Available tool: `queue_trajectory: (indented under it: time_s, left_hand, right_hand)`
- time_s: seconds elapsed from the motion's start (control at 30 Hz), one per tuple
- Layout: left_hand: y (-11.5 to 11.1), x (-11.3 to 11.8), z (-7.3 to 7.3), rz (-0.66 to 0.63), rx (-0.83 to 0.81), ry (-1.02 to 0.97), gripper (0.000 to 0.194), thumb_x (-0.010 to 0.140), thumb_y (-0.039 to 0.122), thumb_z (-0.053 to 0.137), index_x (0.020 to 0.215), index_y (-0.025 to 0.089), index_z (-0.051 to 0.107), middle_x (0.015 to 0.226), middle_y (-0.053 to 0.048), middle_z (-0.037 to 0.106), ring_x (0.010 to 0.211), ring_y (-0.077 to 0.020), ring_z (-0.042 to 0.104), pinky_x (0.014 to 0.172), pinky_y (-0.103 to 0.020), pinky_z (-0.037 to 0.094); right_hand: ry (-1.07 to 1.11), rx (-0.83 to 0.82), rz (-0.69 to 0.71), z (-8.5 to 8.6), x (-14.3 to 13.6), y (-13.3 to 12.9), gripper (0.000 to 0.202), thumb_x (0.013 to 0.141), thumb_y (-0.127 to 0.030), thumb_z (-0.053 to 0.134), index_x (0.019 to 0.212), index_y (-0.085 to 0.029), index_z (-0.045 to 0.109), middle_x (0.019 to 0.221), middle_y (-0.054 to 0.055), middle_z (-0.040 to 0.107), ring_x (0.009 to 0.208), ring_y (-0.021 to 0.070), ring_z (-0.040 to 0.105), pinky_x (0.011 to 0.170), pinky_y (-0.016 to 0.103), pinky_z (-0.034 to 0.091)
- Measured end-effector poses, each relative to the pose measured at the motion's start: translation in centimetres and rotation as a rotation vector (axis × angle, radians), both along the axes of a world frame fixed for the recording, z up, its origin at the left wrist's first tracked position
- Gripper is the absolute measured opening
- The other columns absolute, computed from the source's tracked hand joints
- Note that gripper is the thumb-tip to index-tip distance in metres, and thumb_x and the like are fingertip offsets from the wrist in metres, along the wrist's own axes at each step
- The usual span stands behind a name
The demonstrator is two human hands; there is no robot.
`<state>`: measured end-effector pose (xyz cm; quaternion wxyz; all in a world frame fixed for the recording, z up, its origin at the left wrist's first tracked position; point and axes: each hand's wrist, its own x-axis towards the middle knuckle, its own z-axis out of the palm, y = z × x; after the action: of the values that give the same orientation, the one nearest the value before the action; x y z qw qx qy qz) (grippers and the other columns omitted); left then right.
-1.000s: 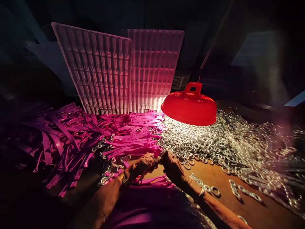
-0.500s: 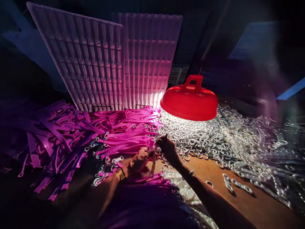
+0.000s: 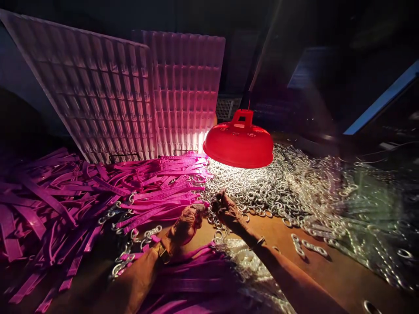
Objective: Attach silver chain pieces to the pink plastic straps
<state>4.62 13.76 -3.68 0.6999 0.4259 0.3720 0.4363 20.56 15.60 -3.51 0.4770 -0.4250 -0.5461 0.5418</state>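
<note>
Left of the lamp [image 3: 238, 141], the straps [image 3: 59, 196] lie flat, glossy and magenta, in a tangled heap; beneath and right of it, the rings [image 3: 258, 189] shine silvery. Below the lamp, the left hand [image 3: 188, 222] is clenched, its contents unclear. The right hand [image 3: 228, 211] bends its fingers at the rings; I cannot tell its grasp. The pale strip hanging between them earlier is gone.

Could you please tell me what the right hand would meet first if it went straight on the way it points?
The right hand would probably meet the pile of metal rings just beyond its fingers, though depth is unclear.
</note>
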Motion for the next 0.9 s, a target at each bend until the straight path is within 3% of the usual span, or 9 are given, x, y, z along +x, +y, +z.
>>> queue_trajectory:
  time_s: [0.2,0.37,0.5,0.67,0.8,0.9]
  left_hand:
    - [0.1,1.2,-0.3,-0.008,-0.126,-0.1,0.031,0.068,0.037,0.058,0.061,0.021,0.032,0.049,0.009,0.022,0.042,-0.0042,0.015,0.045,-0.025,0.008]
    - [-0.1,1.3,0.4,-0.041,-0.221,-0.164,0.042,0.063,0.04,0.065,0.062,0.022,0.027,0.048,0.01,0.018,0.04,-0.0032,0.013,0.044,-0.025,0.004]
    - [-0.5,1.1,0.8,-0.077,-0.17,-0.141,0.042,0.066,0.045,0.064,0.061,0.021,0.029,0.048,0.01,0.019,0.04,-0.0029,0.012,0.044,-0.025,0.003]
    - [-0.9,0.5,0.0,-0.077,-0.009,-0.027,0.039,0.068,0.05,0.06,0.061,0.021,0.035,0.047,0.009,0.024,0.039,-0.0035,0.017,0.042,-0.025,0.008]
    - [-0.9,0.0,-0.7,-0.151,-0.044,-0.037,0.041,0.06,0.048,0.066,0.061,0.021,0.035,0.047,0.009,0.028,0.039,-0.0031,0.018,0.041,-0.024,0.011]
    - [-0.9,0.0,-0.4,-0.211,-0.126,-0.041,0.037,0.064,0.04,0.062,0.06,0.021,0.031,0.046,0.01,0.024,0.039,-0.0034,0.017,0.041,-0.022,0.011]
  right_hand:
    - [-0.107,0.053,0.013,1.1,-0.6,-1.6,0.031,0.084,-0.051,0.046,0.074,-0.023,0.04,0.062,-0.003,0.037,0.05,0.0103,0.032,0.044,0.024,0.032]
    - [-0.272,0.201,-0.059,0.7,-0.7,-1.9,0.024,0.09,-0.041,0.035,0.075,-0.023,0.037,0.06,-0.003,0.038,0.052,0.0115,0.033,0.046,0.025,0.032]
    - [-0.39,0.273,-0.099,0.2,-0.8,-2.0,0.017,0.087,-0.033,0.033,0.081,-0.021,0.043,0.062,-0.001,0.041,0.056,0.0125,0.035,0.049,0.026,0.033]
    - [-0.392,0.271,-0.078,0.2,-0.7,-2.1,0.011,0.083,-0.028,0.036,0.08,-0.02,0.042,0.064,-0.002,0.042,0.059,0.0118,0.035,0.055,0.026,0.035]
    - [-0.373,0.175,0.02,1.1,-0.5,-2.0,0.019,0.085,-0.034,0.035,0.072,-0.02,0.037,0.065,-0.003,0.041,0.059,0.0108,0.034,0.053,0.024,0.034]
    - [-0.33,0.079,0.135,1.5,-0.5,-1.6,0.02,0.086,-0.032,0.032,0.073,-0.02,0.038,0.064,-0.003,0.04,0.056,0.0098,0.035,0.05,0.022,0.031]
